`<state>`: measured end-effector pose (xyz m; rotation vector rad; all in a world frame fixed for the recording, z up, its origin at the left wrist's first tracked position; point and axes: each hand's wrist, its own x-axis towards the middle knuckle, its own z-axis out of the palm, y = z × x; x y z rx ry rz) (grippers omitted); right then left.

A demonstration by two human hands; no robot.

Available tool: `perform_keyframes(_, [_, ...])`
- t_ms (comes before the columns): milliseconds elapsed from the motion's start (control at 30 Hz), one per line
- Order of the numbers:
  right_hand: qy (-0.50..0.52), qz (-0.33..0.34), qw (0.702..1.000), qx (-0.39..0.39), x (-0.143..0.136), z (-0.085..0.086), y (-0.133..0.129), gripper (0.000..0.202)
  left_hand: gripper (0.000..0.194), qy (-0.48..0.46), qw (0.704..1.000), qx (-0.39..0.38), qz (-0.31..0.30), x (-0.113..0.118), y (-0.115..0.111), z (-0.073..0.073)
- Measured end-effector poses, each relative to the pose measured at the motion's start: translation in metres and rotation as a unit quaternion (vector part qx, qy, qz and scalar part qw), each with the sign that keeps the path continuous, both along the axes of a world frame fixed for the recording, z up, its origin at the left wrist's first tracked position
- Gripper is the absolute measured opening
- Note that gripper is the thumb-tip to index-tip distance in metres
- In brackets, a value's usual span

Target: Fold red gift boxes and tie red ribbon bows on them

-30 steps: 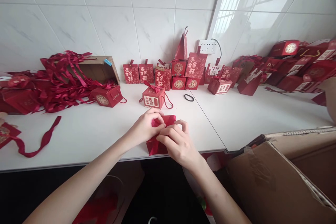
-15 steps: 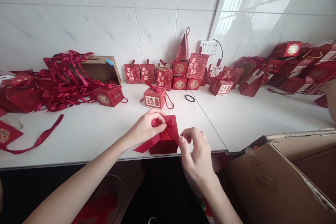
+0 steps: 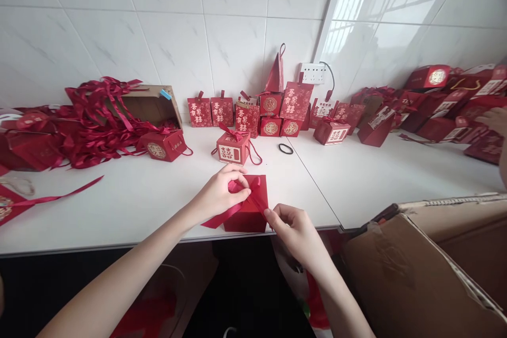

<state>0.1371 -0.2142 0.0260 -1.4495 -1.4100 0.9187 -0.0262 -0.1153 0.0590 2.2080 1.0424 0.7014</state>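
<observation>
At the table's front edge stands a red gift box [image 3: 245, 219] with a red ribbon [image 3: 259, 200] tied in a bow on its top. My left hand [image 3: 224, 187] reaches over the box's left side, its thumb and fingers pinching a loop of the bow. On the right side, my right hand [image 3: 291, 227] pinches a ribbon tail between thumb and curled fingers, close to the box's right edge. Another ribbon tail hangs out to the left, below my left hand. Just behind the box sits a finished-looking red box with rope handles [image 3: 233, 149].
A heap of red ribbons [image 3: 103, 127] spills from a cardboard box at left. Several red boxes and bags line the wall. A black band [image 3: 285, 149] lies on the table. A large carton [image 3: 404, 264] stands at right. Another person's hand [image 3: 495, 119] is at far right.
My right hand has closed on the ribbon tail, fingers lowered and pinched. My left hand keeps its hold. At far left a ribbon and red piece shifted; the other person's hand came further into view.
</observation>
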Motion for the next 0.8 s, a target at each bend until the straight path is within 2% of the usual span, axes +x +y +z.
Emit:
perform_keyframes(200, [0.003,0.021,0.998,-0.053,0.005,0.000,-0.012,0.042,0.012,0.003,1.000,-0.009,0.012,0.001,-0.001,0.001])
perform_keyframes(400, [-0.096,0.094,0.986,-0.095,0.022,0.014,-0.024,0.041,0.013,-0.012,1.000,-0.016,0.010,0.000,0.000,0.000])
perform_keyframes(467, [-0.136,0.065,0.985,-0.083,0.028,0.023,-0.015,0.044,0.013,-0.017,1.000,-0.014,0.008,0.000,0.000,0.000])
perform_keyframes(567, [-0.189,-0.069,0.979,-0.020,0.026,0.039,0.014,0.052,0.013,-0.027,1.000,-0.003,0.007,0.000,0.001,-0.002])
perform_keyframes(600, [-0.211,-0.090,0.973,-0.007,0.021,0.043,0.026,0.054,0.014,-0.033,0.999,-0.001,0.010,0.000,0.002,-0.003])
perform_keyframes(700, [-0.272,-0.071,0.960,-0.012,0.002,0.052,0.055,0.055,0.028,-0.061,0.997,0.007,0.041,0.000,0.002,-0.009])
perform_keyframes(800, [-0.291,-0.058,0.955,-0.012,-0.010,0.049,0.067,0.049,0.032,-0.079,0.987,0.040,0.137,-0.002,0.001,-0.013])
